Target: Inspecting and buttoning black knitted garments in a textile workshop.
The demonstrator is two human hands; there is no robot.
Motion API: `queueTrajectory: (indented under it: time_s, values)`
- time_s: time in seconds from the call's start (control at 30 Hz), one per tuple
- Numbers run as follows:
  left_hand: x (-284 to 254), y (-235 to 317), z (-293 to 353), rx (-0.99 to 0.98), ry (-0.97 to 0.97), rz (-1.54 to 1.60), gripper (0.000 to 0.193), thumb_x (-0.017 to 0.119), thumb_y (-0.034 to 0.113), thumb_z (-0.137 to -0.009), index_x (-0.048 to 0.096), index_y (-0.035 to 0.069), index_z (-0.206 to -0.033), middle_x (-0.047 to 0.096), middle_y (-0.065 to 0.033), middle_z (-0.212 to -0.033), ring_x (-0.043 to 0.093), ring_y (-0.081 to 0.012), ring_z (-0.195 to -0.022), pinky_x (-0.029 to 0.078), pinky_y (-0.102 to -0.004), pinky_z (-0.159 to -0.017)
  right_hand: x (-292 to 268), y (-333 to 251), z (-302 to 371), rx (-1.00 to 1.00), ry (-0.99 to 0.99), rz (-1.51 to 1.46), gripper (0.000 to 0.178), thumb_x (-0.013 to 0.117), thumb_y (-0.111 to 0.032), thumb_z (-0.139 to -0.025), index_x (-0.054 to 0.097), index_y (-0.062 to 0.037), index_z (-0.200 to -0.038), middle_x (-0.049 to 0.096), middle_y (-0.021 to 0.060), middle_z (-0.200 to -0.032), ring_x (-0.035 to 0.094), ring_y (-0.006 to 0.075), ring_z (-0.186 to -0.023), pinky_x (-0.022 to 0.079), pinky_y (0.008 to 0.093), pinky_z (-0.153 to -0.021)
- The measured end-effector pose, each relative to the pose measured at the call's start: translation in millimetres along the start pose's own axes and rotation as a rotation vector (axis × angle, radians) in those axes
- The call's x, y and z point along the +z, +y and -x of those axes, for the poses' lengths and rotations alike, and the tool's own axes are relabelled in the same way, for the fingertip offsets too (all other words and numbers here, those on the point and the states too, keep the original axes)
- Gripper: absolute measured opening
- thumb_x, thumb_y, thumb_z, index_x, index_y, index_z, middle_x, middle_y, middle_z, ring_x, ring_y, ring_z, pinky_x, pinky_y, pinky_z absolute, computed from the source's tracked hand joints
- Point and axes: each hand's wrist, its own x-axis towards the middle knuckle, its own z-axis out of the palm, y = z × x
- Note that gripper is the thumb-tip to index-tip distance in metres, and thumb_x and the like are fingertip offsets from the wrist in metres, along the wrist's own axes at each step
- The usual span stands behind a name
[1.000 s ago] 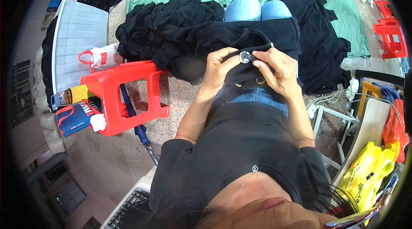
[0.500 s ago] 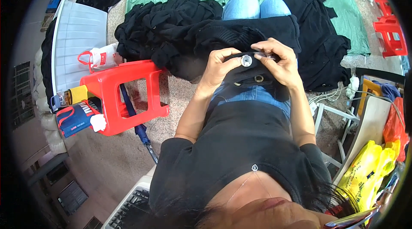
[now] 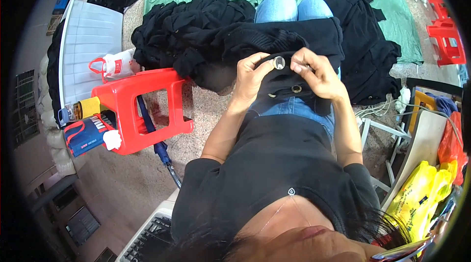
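A black knitted garment (image 3: 287, 78) lies over my lap. My left hand (image 3: 249, 76) is closed on its edge, thumb beside a shiny round button (image 3: 279, 63) that faces up. A second button (image 3: 296, 89), with a dark middle and pale rim, sits lower on the cloth. Just right of the shiny button is my right hand (image 3: 319, 76), its thumb and fingertips pinched together. Whatever lies in that pinch is too small to make out.
Black garments (image 3: 191, 26) are heaped to the left, with more (image 3: 368, 60) on the right over green sheeting (image 3: 402, 31). A red stool (image 3: 147, 110) stands left, bags and a bottle beside it. A light-coloured board (image 3: 417, 151) and a yellow bag (image 3: 422, 193) are at right.
My right hand has drawn back from the garment's edge, its fingers now bunched into a pinch. The shiny button has tilted and shifted slightly upward in my left hand.
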Motion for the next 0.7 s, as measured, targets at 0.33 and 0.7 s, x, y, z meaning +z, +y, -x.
queueTrajectory:
  time_s: [0.33, 0.7]
  values:
    - [16.8, -5.3, 5.4, 0.265, 0.206, -0.382, 0.015, 0.067, 0.010, -0.090, 0.069, -0.004, -0.095, 0.067, -0.0015, -0.076, 0.055, -0.0029, -0.071, 0.045, -0.0221, -0.063, 13.0, 14.5, 37.1, 0.139, 0.512, -0.344, 0.040, 0.045, -0.036, -0.105, 0.056, -0.0018, -0.122, 0.047, -0.0052, -0.074, 0.035, 0.0012, -0.060, 0.026, 0.0181, -0.053]
    - [28.7, -4.9, 11.4, 0.366, 0.257, -0.477, 0.014, 0.066, 0.008, -0.091, 0.068, -0.004, -0.098, 0.070, -0.0055, -0.079, 0.059, -0.0048, -0.073, 0.048, -0.0237, -0.065, 59.7, -0.9, 31.1, 0.076, 0.547, 0.179, 0.013, 0.068, -0.012, -0.093, 0.065, 0.0000, -0.097, 0.062, 0.0072, -0.074, 0.057, 0.0124, -0.061, 0.045, 0.0256, -0.057]
